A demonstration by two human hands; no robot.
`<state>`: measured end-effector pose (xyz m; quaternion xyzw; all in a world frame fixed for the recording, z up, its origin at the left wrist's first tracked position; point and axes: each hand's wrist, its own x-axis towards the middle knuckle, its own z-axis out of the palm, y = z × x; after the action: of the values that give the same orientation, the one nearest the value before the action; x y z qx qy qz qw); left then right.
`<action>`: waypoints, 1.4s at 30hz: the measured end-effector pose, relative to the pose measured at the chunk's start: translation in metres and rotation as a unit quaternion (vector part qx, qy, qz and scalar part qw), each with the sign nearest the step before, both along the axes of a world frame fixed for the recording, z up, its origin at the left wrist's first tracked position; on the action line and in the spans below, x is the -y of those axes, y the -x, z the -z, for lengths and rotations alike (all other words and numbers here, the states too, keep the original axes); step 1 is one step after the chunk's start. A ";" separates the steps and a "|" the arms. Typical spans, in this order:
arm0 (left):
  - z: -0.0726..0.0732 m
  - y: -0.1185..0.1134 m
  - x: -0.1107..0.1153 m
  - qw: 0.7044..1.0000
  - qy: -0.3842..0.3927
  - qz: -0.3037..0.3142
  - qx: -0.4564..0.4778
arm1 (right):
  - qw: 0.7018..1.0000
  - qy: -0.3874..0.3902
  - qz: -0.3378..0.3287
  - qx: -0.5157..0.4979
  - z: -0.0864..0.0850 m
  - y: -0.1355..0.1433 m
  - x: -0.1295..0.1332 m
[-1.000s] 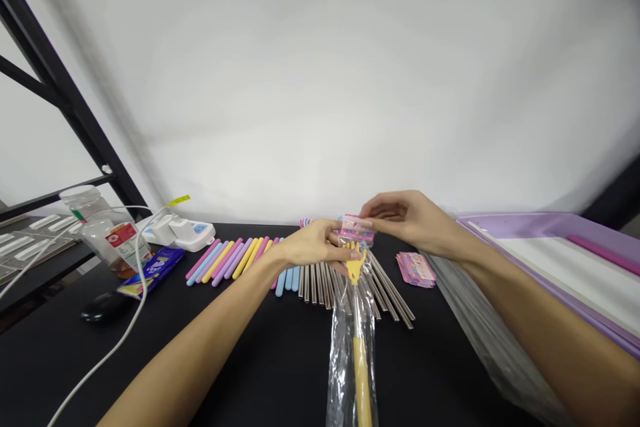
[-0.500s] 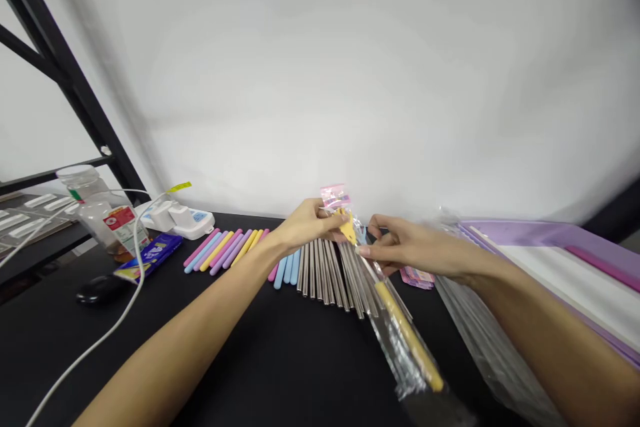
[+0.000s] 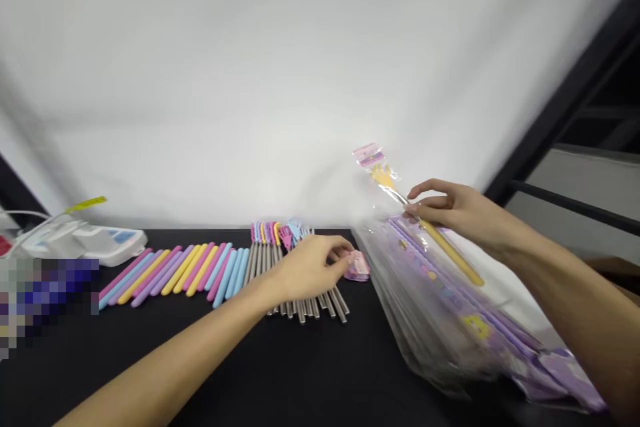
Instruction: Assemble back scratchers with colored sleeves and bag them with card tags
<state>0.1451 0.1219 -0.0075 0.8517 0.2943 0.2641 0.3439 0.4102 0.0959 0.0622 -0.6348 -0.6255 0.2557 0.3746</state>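
Observation:
My right hand (image 3: 445, 203) pinches a bagged stick (image 3: 453, 255) with a yellow hand-shaped head, a metal rod and a yellow handle; a pink card tops its clear bag. It is held over the purple box at the right. My left hand (image 3: 313, 267) has its fingers curled at a small stack of pink cards (image 3: 359, 267); whether it grips one is hard to tell. Beneath and behind that hand lie metal rods (image 3: 257, 260) with coloured heads. Left of them, pink, blue, yellow and purple handles (image 3: 187, 270) lie in a row.
A pile of clear plastic bags (image 3: 400, 293) lies right of the cards, beside a purple box (image 3: 440, 287) with a white inside. The white power strip (image 3: 107, 245) and its cable are at the far left. A white wall (image 3: 300, 80) stands behind the black table (image 3: 300, 380).
My right hand has carried the bagged yellow stick right, over the box. My left hand has let go of its top and moved to the pink cards. The view has turned right.

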 end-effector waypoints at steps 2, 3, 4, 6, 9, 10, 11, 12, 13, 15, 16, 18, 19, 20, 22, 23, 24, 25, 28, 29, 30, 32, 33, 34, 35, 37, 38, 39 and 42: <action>0.003 -0.020 0.005 0.994 -0.091 0.019 -0.050 | 0.998 -0.011 0.058 0.016 0.004 -0.038 -0.001; 0.004 -0.030 0.006 0.990 -0.122 0.023 -0.068 | 0.996 -0.013 0.085 0.028 0.009 -0.056 -0.001; 0.005 -0.040 0.007 0.985 -0.147 0.029 -0.083 | 0.994 -0.006 0.104 0.042 0.015 -0.072 -0.001; 0.006 -0.060 0.007 0.976 -0.187 0.048 -0.105 | 0.989 0.014 0.128 0.070 0.029 -0.097 0.001; 0.009 -0.086 0.005 0.957 -0.251 0.075 -0.126 | 0.984 0.083 0.123 0.100 0.052 -0.113 0.008; 0.011 -0.095 0.004 0.950 -0.271 0.077 -0.131 | 0.981 0.116 0.111 0.111 0.059 -0.114 0.011; 0.012 -0.102 0.003 0.944 -0.290 0.078 -0.137 | 0.976 0.148 0.099 0.127 0.066 -0.114 0.013; 0.014 -0.110 0.002 0.938 -0.306 0.077 -0.142 | 0.968 0.177 0.089 0.152 0.071 -0.114 0.014; 0.016 -0.116 0.002 0.933 -0.320 0.077 -0.146 | 0.961 0.198 0.081 0.176 0.076 -0.113 0.015; 0.019 -0.127 0.001 0.924 -0.343 0.074 -0.151 | 0.949 0.220 0.076 0.212 0.083 -0.112 0.016; 0.021 -0.132 0.001 0.921 -0.351 0.072 -0.153 | 0.946 0.222 0.076 0.223 0.085 -0.112 0.016; 0.024 -0.137 0.001 0.916 -0.362 0.068 -0.156 | 0.941 0.222 0.081 0.243 0.086 -0.113 0.017; 0.024 -0.139 0.001 0.915 -0.365 0.066 -0.158 | 0.937 0.218 0.084 0.260 0.086 -0.113 0.017; 0.025 -0.140 0.001 0.915 -0.366 0.065 -0.159 | 0.932 0.211 0.087 0.281 0.085 -0.113 0.017; 0.025 -0.139 0.001 0.913 -0.367 0.068 -0.163 | 0.920 0.196 0.096 0.327 0.084 -0.111 0.017; 0.025 -0.138 0.001 0.913 -0.368 0.070 -0.164 | 0.913 0.190 0.100 0.347 0.084 -0.110 0.016; 0.024 -0.136 0.001 0.912 -0.368 0.072 -0.165 | 0.907 0.185 0.104 0.363 0.085 -0.109 0.015; 0.023 -0.134 0.000 0.912 -0.369 0.073 -0.166 | 0.902 0.182 0.108 0.377 0.085 -0.107 0.014; 0.017 -0.123 -0.002 0.914 -0.370 0.065 -0.156 | 0.889 0.170 0.120 0.408 0.086 -0.104 0.010; 0.015 -0.117 -0.004 0.916 -0.367 0.060 -0.148 | 0.886 0.164 0.123 0.416 0.085 -0.102 0.009; 0.012 -0.110 -0.007 0.920 -0.361 0.052 -0.139 | 0.884 0.157 0.126 0.421 0.082 -0.100 0.008; 0.008 -0.095 -0.015 0.932 -0.338 0.026 -0.126 | 0.884 0.145 0.130 0.426 0.071 -0.091 0.009; 0.006 -0.086 -0.019 0.939 -0.321 0.010 -0.125 | 0.886 0.132 0.136 0.423 0.064 -0.084 0.009; 0.005 -0.077 -0.023 0.945 -0.300 -0.005 -0.129 | 0.890 0.115 0.142 0.418 0.056 -0.075 0.010; 0.004 -0.069 -0.028 0.951 -0.278 -0.013 -0.138 | 0.894 0.093 0.150 0.411 0.048 -0.064 0.010; 0.005 -0.054 -0.034 0.957 -0.238 -0.003 -0.165 | 0.919 -0.002 0.151 0.364 0.035 -0.038 0.011; 0.006 -0.048 -0.036 0.958 -0.225 0.010 -0.179 | 0.930 -0.009 0.126 0.345 0.032 -0.024 0.010; 0.007 -0.044 -0.037 0.957 -0.216 0.026 -0.192 | 0.937 0.001 0.092 0.337 0.030 -0.011 0.009; 0.012 -0.038 -0.037 0.949 -0.212 0.055 -0.227 | 0.920 0.080 0.029 0.382 0.034 0.020 0.004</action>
<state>0.1831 0.1587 -0.0197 0.9573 0.2545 0.1005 0.0937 0.3905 0.0921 0.0284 -0.7304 -0.6794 0.0324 0.0625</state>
